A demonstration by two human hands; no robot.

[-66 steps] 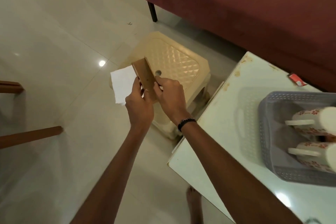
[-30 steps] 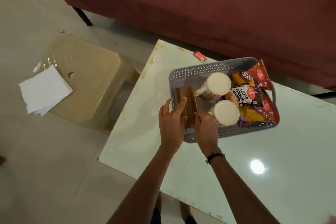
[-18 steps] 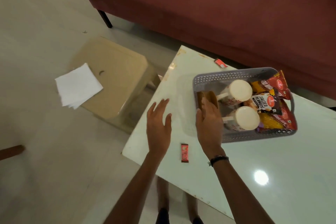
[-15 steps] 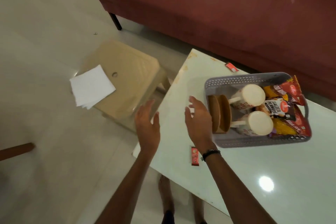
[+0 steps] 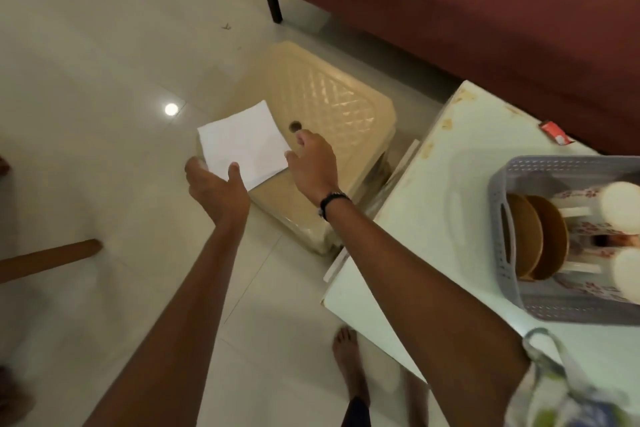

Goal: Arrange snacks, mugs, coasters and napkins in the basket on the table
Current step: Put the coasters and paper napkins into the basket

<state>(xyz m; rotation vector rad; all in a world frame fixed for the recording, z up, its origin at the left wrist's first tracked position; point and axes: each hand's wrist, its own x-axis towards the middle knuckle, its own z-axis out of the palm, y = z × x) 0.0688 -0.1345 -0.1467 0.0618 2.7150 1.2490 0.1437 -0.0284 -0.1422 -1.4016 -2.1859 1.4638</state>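
Both hands spread empty, closing in on white folded paper napkins (image 5: 242, 146) mid-frame; left hand (image 5: 216, 189) at the stack's lower-left, right hand (image 5: 313, 166) at its right corner, both abt touching.

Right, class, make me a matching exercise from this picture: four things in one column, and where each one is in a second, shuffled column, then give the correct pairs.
Things:
1. napkins
2. coasters
3. basket
4. stool

Places:
A. standing on edge inside the basket, beside the mugs
B. on the floor between the sofa and the table
C. on the table
D. lying on the stool's corner, between the left hand and right hand

Pairs: 1-D, 2-A, 3-C, 4-B
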